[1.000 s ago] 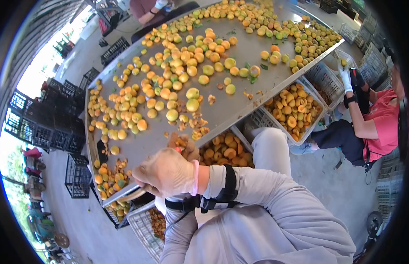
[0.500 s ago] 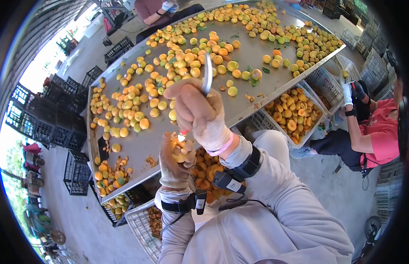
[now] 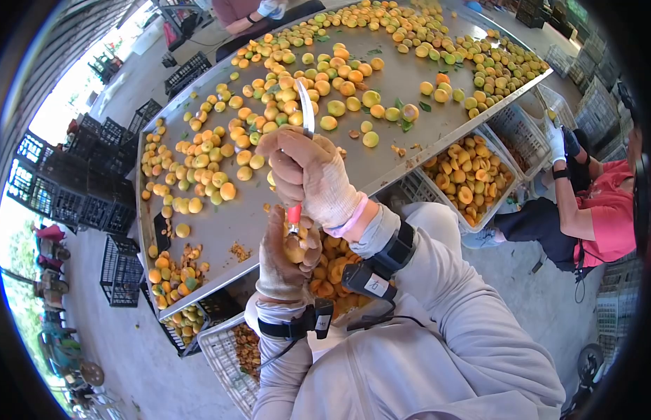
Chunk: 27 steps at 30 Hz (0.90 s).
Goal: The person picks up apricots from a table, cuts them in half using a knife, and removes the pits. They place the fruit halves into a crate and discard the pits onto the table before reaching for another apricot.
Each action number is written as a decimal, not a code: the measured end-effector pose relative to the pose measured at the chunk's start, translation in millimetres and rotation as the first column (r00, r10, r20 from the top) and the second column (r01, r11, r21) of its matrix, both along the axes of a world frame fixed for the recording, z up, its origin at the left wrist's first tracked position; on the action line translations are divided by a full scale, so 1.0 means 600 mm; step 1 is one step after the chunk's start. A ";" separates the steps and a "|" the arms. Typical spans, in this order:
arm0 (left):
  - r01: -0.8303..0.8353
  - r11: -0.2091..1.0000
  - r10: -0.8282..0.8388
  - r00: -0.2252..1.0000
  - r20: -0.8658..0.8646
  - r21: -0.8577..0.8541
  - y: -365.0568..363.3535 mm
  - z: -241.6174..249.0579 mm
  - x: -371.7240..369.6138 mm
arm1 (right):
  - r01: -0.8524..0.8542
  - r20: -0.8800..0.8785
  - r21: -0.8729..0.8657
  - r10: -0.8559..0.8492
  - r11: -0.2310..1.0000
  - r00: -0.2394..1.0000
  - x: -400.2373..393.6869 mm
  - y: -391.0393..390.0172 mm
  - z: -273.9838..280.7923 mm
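My right hand [image 3: 310, 175], in a light work glove, is wrapped round a curved-bladed knife [image 3: 306, 105]. The blade points up and away above the fist. Its red handle end [image 3: 294, 213] sticks out below, with a short metal tip at the apricot. In my gloved left hand [image 3: 280, 266] an apricot [image 3: 294, 250] is cupped, partly hidden by fingers. Both hands are close together over the near edge of the metal table [image 3: 371, 164]. Beneath them, a container of halved apricots [image 3: 334, 269] shows in part.
Whole apricots [image 3: 206, 164] spread across the table, with several leaves among them. A crate of apricot halves [image 3: 472, 178] stands right of my knee. Left lies a white crate of scraps [image 3: 247, 350]. Black crates [image 3: 80, 178] are stacked farther left. A co-worker in red [image 3: 598, 203] sits at right.
My right hand has moved slightly left and the knife's red end has come down onto the apricot. My left fingers have closed further around the fruit.
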<state>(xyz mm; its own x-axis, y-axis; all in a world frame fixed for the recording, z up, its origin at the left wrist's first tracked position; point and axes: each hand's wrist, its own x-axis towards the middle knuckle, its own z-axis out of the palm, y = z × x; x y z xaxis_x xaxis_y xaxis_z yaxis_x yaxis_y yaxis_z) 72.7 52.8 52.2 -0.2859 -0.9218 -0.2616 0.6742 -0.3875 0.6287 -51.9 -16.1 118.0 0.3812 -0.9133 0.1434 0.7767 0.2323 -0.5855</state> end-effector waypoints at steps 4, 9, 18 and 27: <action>-0.011 0.955 0.147 0.884 0.443 -0.295 -0.001 -0.024 0.011 | -0.069 -0.012 -0.030 0.069 0.997 0.998 0.004 0.001 -0.002; 0.123 0.851 0.393 0.496 0.774 -0.511 0.004 -0.065 0.027 | 0.296 -0.191 -0.589 -0.485 0.752 0.853 0.069 0.029 -0.030; -0.136 0.957 0.191 0.959 0.208 -0.255 0.004 -0.053 0.029 | 0.037 -0.345 -0.878 -0.683 0.478 0.644 0.084 0.087 -0.030; 0.031 0.885 0.254 0.803 0.539 -0.464 0.009 -0.023 0.012 | -0.155 -0.088 0.001 0.154 0.988 0.984 0.015 -0.017 -0.026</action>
